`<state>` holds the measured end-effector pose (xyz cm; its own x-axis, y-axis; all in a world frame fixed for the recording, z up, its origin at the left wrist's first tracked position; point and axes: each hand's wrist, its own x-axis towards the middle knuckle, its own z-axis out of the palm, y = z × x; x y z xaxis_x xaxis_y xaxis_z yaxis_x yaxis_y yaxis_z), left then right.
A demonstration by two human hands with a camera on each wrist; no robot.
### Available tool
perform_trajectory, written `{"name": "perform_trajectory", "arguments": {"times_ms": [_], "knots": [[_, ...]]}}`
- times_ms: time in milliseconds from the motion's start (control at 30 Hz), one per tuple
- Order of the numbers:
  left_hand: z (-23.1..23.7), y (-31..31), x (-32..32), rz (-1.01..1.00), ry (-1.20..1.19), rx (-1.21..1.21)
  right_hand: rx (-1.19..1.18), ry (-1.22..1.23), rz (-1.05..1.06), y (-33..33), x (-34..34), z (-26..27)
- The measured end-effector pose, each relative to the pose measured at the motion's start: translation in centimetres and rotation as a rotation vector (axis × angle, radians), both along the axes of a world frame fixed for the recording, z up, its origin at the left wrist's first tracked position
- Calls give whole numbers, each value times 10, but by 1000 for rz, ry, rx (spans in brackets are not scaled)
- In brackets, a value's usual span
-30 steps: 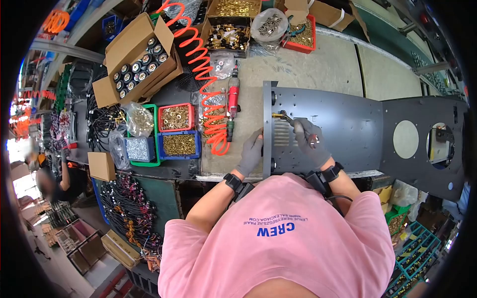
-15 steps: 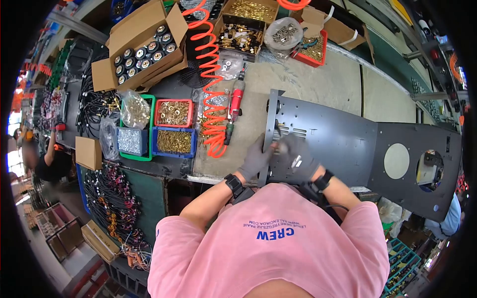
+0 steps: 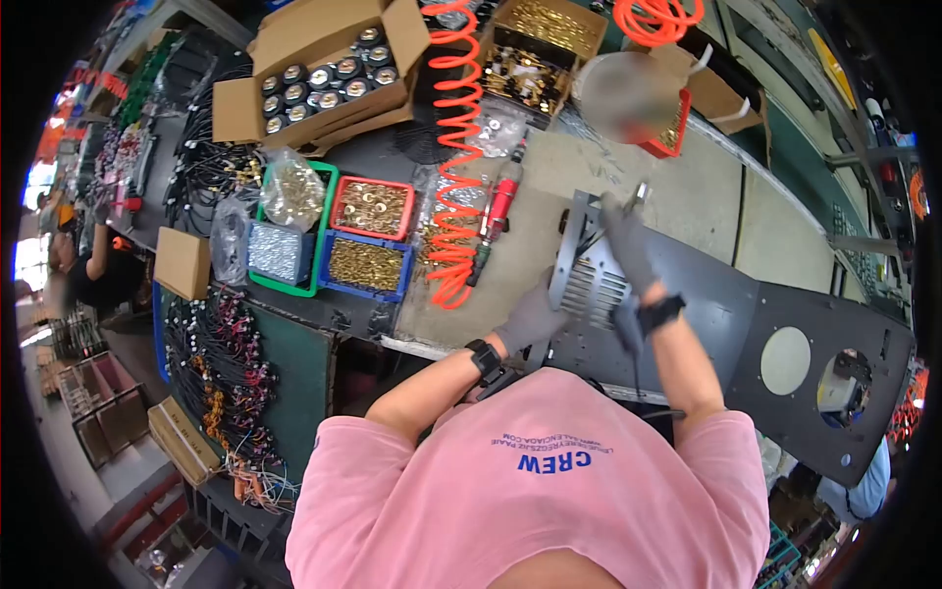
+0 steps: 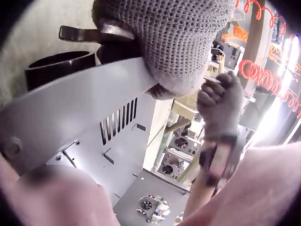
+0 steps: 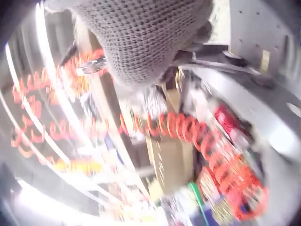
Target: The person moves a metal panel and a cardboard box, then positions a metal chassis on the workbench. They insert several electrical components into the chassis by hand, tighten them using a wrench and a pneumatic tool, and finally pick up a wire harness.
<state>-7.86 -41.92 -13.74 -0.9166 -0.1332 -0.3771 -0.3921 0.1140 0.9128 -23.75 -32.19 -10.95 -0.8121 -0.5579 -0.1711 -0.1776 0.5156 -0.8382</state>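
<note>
Wrench (image 5: 221, 65): one, clamped in the right hand (image 3: 628, 239), bright end jutting past the glove, other end near a brass piece (image 5: 265, 61) inside the flange. Whether it was seated could not be told.

Left hand (image 3: 535, 316): curled over the edge of the flange (image 4: 84, 96), apparently steadying it; anything else in its grasp was unclear.

Panel (image 3: 697, 294): grey, on the bench (image 3: 785, 226) before the person, flange at its left end, end plate (image 3: 824, 324) at its right. Long axis ran left to right, dipping towards the lower right in the head view; flange end pointed left.

Progress, as judged: one fixing in hand, tightening likely unfinished; a black cup (image 4: 61, 69) stood at the flange's outer face. Several small holes looked unfilled; whether they needed fixings was uncertain.

Beyond: red driver (image 3: 502, 196), coiled hose (image 3: 456, 147), blue bin (image 3: 405, 270), carton (image 3: 237, 110).
</note>
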Motion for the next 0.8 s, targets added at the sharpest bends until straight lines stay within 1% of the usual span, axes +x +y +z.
{"name": "perform_trajectory", "arguments": {"times_ms": [33, 67, 100, 133, 200, 233, 267, 300, 333, 367, 400, 433, 467, 500, 533, 567, 600, 633, 700, 733, 767, 800], "knots": [[-5, 0, -3, 8, 21, 40, 226, 595, 280, 1, -36, -20], [-26, 3, 0, -63, -88, 30, 214, 672, 313, 12, -33, -28], [-32, 3, -2, -62, -25, 23, 186, 767, 352, 15, -20, -32], [-37, 6, -1, -48, 29, 20, -73, 237, 172, 10, 21, -21], [-45, 7, -3, -107, 4, -72, -103, 201, 242, 11, 76, 21], [-10, -2, -4, -90, 25, 19, 63, 754, 436, 5, 81, 35], [-9, 2, -3, 21, 134, -75, -307, -120, 163, 13, 65, 14], [32, -9, -4, 66, -37, 54, -414, -562, 115, 12, 39, 10], [11, -4, -4, 40, -45, 57, -482, -979, -31, 12, 12, 7], [-1, 0, -1, 57, -51, 31, -299, -645, 82, 16, -6, -4], [-10, 6, -2, 70, 23, 46, -89, -306, 148, 21, -25, -15], [-15, 5, -6, 82, 113, 56, 203, 313, 198, 37, -26, -52], [-16, 6, -5, 96, 185, 28, -85, -143, 33, 11, 23, 6], [-18, 11, -4, 108, 196, 32, 138, 251, 295, 24, 36, -20], [-24, 12, -4, 111, 141, 71, 314, 711, 465, 36, 50, -47], [-27, 9, -6, 111, 92, 104, 256, 582, 406, 26, 45, -28], [-8, 6, -7, 49, 61, -45, 194, 459, 339, 16, 39, -9], [-8, 5, -6, 44, 53, -41, 99, 380, 280, 18, 24, -18], [-9, 0, -2, 21, 5, 278, -106, 233, 163, 22, -6, -35], [-10, -5, -6, 21, 18, 263, -55, 175, 125, 24, 14, -44], [-12, -10, -9, 53, 58, 202, -23, 383, 263, 27, 24, -47], [-15, -2, -6, 87, 86, 162, 3, 624, 380, 18, 41, -24]]}}
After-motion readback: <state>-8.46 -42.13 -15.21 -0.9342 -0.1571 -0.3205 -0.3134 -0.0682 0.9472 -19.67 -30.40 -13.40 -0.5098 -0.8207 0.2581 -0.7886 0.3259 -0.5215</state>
